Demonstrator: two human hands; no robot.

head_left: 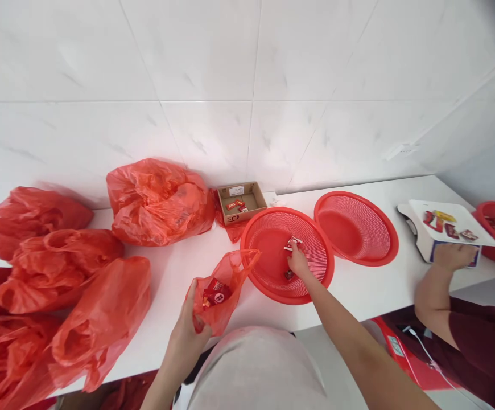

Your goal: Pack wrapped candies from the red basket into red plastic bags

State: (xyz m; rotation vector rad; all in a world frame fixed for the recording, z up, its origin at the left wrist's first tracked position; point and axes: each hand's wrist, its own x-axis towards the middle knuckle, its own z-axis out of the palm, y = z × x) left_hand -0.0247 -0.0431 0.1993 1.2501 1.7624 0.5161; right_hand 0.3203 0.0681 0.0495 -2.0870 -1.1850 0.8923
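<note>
My left hand (194, 324) is closed on the rim of a red plastic bag (228, 307), which hangs open at the table's front edge. Several small red packets (216, 293) lie inside it. Beside the bag, my right hand (297, 259) reaches down into a red mesh basket (258, 287). Its fingers are pinched on small red-and-white packets (293, 243); how many is unclear. Another small dark red packet (289, 274) rests on the basket floor below that hand.
Filled red plastic bags (157, 199) crowd the left of the white table (166, 267). A cardboard box (254, 199) with a few packets stands behind the basket. Rightward are a second red basket (345, 228), a scale (465, 219) holding packets, a co-worker's hand (454, 255) and another basket (482, 213).
</note>
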